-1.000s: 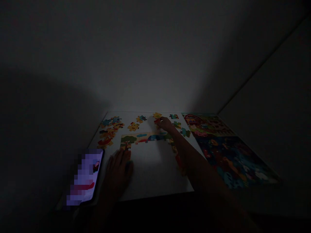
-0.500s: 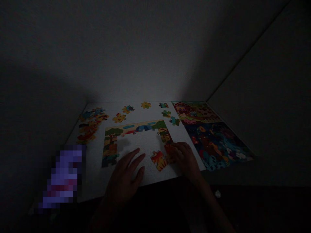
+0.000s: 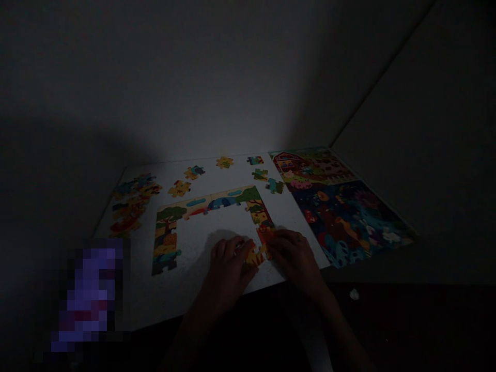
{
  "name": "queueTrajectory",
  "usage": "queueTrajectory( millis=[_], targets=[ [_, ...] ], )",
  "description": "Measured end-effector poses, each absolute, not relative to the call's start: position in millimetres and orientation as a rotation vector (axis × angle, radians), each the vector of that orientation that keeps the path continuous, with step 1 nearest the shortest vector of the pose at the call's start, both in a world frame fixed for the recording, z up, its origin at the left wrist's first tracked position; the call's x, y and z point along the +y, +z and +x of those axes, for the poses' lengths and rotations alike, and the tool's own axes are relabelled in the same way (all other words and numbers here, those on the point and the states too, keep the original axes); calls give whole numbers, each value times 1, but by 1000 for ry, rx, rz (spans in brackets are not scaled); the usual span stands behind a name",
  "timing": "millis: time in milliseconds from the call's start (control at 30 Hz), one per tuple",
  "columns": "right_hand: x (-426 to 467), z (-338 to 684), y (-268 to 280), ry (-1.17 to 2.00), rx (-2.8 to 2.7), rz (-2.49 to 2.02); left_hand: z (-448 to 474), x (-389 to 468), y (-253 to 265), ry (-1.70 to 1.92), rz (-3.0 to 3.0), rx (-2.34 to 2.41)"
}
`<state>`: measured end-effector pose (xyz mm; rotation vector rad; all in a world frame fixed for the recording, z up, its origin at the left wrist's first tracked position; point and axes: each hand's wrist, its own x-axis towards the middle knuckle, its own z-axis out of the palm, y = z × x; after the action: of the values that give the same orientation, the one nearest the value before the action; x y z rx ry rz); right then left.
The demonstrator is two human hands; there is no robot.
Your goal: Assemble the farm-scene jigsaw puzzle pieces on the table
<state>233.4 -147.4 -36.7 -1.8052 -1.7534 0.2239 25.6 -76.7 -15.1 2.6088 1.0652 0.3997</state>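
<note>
On the white table lies a partly joined jigsaw frame [image 3: 165, 240], with left, top and right sides of trees, sky and hills. My left hand [image 3: 228, 266] is closed on a yellow-orange puzzle piece [image 3: 253, 257] near the lower right of the frame. My right hand [image 3: 294, 253] has its fingers together on a red-orange puzzle piece [image 3: 264, 235] at the lower end of the frame's right side. The two pieces are close together; fingers and dim light hide whether they interlock.
Loose puzzle pieces lie beyond the frame, such as a yellow piece [image 3: 225, 163] and a green-blue piece [image 3: 275, 186]. A heap of pieces [image 3: 132, 204] is at the left. Two finished puzzles, a farm scene [image 3: 310, 168] and a dark blue scene [image 3: 349, 222], lie right. Walls enclose the table.
My left hand has moved right from the bare table and closed on the yellow-orange piece. My right hand stays at the red-orange piece. The view has shifted slightly.
</note>
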Motion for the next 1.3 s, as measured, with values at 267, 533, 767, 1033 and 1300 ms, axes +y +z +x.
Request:
queueTrajectory(
  millis=[267,533,767,1033,1300],
  targets=[
    [-146,232,-36,191,-1733,-1776,21,-70,-18,488,2654,884],
    [-146,232,-35,175,-1727,-1776,36,-69,-16,544,2675,807],
    [-146,231,-34,168,-1731,-1785,38,-68,-8,485,2684,837],
    [-146,231,-34,164,-1736,-1789,39,-71,-7,466,2670,881],
    [-146,232,-36,152,-1748,-1796,42,-71,1,410,2670,886]
  ],
)
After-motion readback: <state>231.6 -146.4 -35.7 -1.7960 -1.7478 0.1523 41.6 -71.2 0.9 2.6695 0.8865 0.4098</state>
